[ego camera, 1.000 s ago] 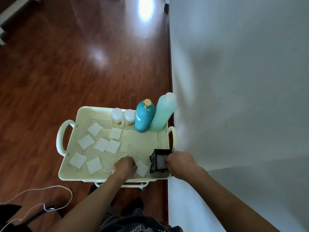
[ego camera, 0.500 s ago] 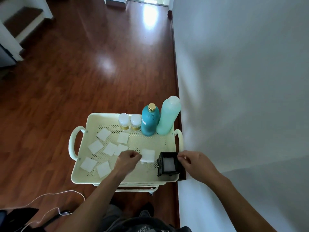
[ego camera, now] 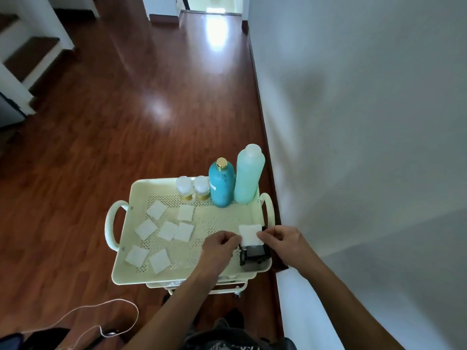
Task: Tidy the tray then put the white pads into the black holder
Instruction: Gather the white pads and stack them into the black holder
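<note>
A cream perforated tray (ego camera: 131, 270) tops a small cart. Several white square pads (ego camera: 167, 230) lie scattered over its left half. The black holder (ego camera: 254, 254) stands in the tray's near right corner. Just above the holder hangs one white pad (ego camera: 250, 234), pinched on its left edge by my left hand (ego camera: 219, 246) and on its right edge by my right hand (ego camera: 283, 240). The pad covers the far part of the holder.
Two small white-capped jars (ego camera: 192, 189), a teal bottle with a gold cap (ego camera: 221, 184) and a taller pale green bottle (ego camera: 249, 173) stand along the tray's far edge. A white wall (ego camera: 366, 122) runs close on the right. A white cable (ego camera: 83, 311) lies on the wooden floor.
My left hand picked a pad up from the tray's near edge and carried it right, over the holder. My right hand left the holder's side and took the pad's other edge.
</note>
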A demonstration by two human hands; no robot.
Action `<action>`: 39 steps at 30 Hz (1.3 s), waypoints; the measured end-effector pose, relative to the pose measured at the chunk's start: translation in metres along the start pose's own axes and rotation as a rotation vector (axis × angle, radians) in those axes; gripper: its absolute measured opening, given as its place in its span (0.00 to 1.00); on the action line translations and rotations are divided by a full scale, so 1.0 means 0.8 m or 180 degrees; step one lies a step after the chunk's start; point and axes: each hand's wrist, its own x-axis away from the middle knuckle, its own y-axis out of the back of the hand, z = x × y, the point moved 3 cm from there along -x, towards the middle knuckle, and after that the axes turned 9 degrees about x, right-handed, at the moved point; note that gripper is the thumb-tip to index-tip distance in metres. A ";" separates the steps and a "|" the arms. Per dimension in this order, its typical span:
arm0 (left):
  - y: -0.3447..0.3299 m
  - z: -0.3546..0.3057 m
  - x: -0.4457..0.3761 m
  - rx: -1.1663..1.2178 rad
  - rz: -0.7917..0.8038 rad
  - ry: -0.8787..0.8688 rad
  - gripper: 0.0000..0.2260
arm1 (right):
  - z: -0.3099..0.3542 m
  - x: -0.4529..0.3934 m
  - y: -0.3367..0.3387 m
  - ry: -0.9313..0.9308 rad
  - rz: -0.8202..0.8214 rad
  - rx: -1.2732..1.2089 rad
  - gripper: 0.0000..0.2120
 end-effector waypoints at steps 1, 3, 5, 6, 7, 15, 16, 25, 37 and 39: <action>-0.002 0.001 0.000 0.0004 0.0001 -0.0019 0.05 | 0.000 0.001 -0.002 -0.0023 -0.0009 -0.0104 0.13; -0.003 0.002 0.000 0.0006 0.0019 -0.0046 0.05 | -0.001 0.002 -0.004 -0.0051 -0.0039 -0.0189 0.11; -0.003 0.003 -0.001 -0.0061 0.0070 -0.0069 0.06 | -0.005 0.001 -0.005 -0.0117 -0.0097 -0.0149 0.08; -0.001 0.004 -0.002 -0.0103 0.0079 -0.0076 0.07 | -0.007 0.000 -0.004 -0.0163 -0.0126 -0.0111 0.08; 0.004 0.005 -0.003 -0.0129 0.0066 -0.0075 0.08 | -0.011 -0.001 -0.003 -0.0206 -0.0148 -0.0075 0.07; 0.100 0.037 -0.038 -0.0764 -0.0312 -0.0060 0.09 | -0.011 -0.005 -0.005 -0.0204 -0.0089 0.0498 0.09; 0.117 0.043 -0.044 -0.0910 -0.0388 -0.0045 0.09 | -0.008 -0.006 -0.008 -0.0180 -0.0091 0.0628 0.09; 0.234 0.088 -0.076 -0.2305 -0.0938 0.0189 0.09 | 0.022 -0.014 -0.020 0.0144 -0.0077 0.2096 0.09; 0.241 0.090 -0.085 -0.2766 -0.0749 0.0244 0.07 | 0.056 -0.013 -0.012 0.0653 -0.0312 0.3642 0.10; 0.240 0.089 -0.086 -0.2825 -0.0648 0.0205 0.06 | 0.052 -0.014 -0.013 0.0690 -0.0162 0.3647 0.09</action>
